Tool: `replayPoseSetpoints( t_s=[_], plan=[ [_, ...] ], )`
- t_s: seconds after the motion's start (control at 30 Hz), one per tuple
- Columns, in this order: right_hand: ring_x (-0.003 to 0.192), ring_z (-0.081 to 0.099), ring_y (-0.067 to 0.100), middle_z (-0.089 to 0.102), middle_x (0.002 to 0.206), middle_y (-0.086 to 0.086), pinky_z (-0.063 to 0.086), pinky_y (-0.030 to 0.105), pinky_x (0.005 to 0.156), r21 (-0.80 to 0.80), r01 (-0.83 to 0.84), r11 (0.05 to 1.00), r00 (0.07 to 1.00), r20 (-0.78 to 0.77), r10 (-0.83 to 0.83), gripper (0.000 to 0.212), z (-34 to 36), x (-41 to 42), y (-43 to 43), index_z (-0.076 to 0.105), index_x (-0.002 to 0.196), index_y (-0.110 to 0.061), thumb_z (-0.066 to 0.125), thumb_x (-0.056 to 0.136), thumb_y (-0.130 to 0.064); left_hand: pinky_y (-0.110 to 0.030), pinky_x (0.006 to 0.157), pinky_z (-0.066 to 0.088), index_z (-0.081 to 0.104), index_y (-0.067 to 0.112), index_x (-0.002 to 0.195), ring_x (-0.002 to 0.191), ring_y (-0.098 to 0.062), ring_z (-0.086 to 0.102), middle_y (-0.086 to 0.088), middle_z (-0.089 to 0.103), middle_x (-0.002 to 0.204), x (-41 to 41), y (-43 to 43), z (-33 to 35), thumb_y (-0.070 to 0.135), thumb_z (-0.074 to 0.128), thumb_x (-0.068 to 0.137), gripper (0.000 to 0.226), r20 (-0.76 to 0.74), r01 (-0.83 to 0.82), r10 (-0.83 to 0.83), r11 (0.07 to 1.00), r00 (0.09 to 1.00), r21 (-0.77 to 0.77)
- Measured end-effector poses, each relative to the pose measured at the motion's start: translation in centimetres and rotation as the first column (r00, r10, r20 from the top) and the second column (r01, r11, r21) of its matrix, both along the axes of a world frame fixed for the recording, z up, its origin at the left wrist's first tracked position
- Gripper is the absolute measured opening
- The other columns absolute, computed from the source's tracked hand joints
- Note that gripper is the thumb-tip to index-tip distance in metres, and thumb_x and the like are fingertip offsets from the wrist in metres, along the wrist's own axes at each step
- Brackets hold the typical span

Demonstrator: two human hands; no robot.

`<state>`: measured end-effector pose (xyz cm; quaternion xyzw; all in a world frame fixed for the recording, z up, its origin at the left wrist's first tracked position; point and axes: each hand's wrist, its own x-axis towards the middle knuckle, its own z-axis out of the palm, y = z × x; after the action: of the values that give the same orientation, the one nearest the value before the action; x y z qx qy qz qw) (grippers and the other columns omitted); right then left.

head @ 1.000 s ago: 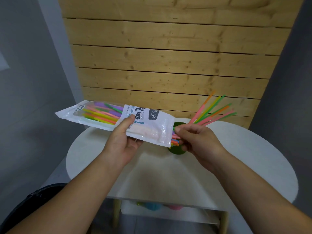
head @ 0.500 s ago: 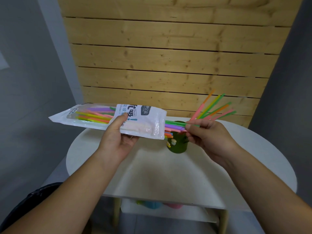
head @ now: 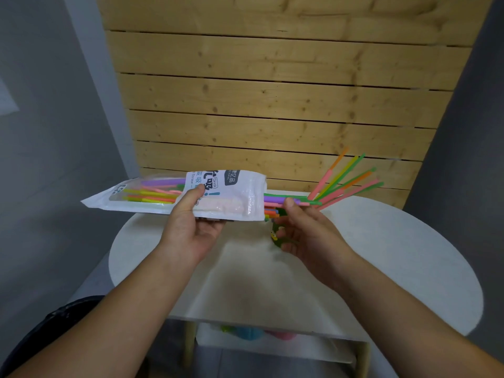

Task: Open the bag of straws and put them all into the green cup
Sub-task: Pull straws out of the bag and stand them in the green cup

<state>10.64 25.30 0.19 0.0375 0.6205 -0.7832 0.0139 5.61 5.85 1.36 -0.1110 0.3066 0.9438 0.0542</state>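
Note:
My left hand [head: 191, 227] grips the white and clear straw bag [head: 152, 196] around its middle and holds it level above the table, open end to the right. Coloured straws [head: 275, 203] stick out of that end. My right hand [head: 305, 227] pinches a few of them just past the opening. The green cup [head: 276, 240] stands on the table behind my right hand, mostly hidden by it. Several straws [head: 343, 181] stand in the cup and fan up to the right.
The round white table [head: 381, 268] stands against a wooden slat wall [head: 272, 105]. A lower shelf [head: 272, 342] under the table holds blurred coloured objects. Grey walls close in on both sides.
The bag has been lifted slightly and held flatter. My right hand has slid along the protruding straws, drawing a few further out to the right, and has dropped in front of the cup.

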Motion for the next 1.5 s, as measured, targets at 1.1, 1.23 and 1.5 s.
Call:
replayPoseSetpoints(
  t_s=[1.1,1.23,1.5],
  plan=[
    [0.053,0.048,0.009,0.05,0.061,0.002,0.046,0.018,0.05,-0.214,0.282,0.935,0.942,-0.123,-0.312,0.022,2.5,-1.2,-0.2,0.066,0.104,-0.004,0.064,0.094,-0.024,-0.044,0.084,0.061,0.069,0.013,0.106,0.09,-0.024,0.076,-0.009,0.079,0.101,0.3,1.3,-0.4,0.009,0.069,0.09,0.016,0.014,0.043,-0.043,0.998,0.999,-0.042],
    [0.056,0.051,0.011,0.056,0.064,0.002,0.049,0.023,0.057,-0.123,0.344,0.931,0.912,-0.191,-0.362,0.02,2.7,-0.9,0.0,0.07,0.093,-0.007,0.065,0.094,-0.026,-0.044,0.078,0.062,0.068,0.013,0.102,0.085,-0.025,0.078,-0.009,0.08,0.096,0.4,1.2,-0.4,0.009,0.069,0.09,0.012,0.027,0.026,-0.025,1.0,0.999,-0.011],
    [0.055,0.05,0.012,0.054,0.062,0.002,0.046,0.026,0.057,-0.069,0.378,0.923,0.885,-0.266,-0.382,0.018,4.4,-0.1,2.1,0.066,0.089,-0.006,0.064,0.094,-0.023,-0.039,0.06,0.063,0.067,0.013,0.097,0.074,-0.023,0.078,-0.008,0.08,0.087,-0.2,0.3,-0.7,0.01,0.067,0.092,0.005,0.046,-0.014,0.013,1.0,0.999,0.018]
  ],
)
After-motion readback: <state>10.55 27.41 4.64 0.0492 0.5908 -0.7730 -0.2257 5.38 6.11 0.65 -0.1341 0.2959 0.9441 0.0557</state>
